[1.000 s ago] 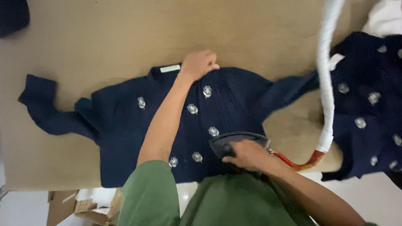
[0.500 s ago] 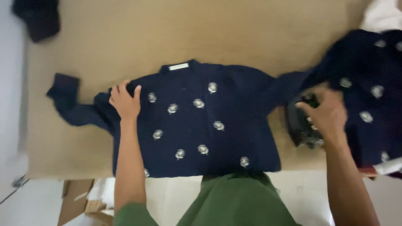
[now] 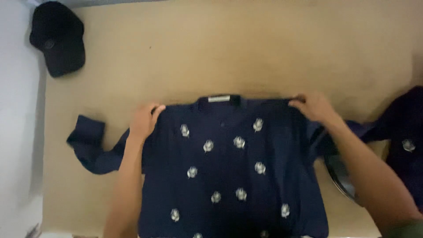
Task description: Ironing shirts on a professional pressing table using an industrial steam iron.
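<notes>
A tan table [image 3: 246, 48] carries a navy shirt [image 3: 229, 176] flat at its near edge. The left hand [image 3: 144, 119] and right hand [image 3: 313, 107] each pinch a shoulder of the shirt. A black cap [image 3: 59, 37] lies at the far left corner.

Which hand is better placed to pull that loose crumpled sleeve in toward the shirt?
Left. The left hand grips the shirt shoulder beside the crumpled sleeve; the right hand holds the opposite shoulder.
</notes>
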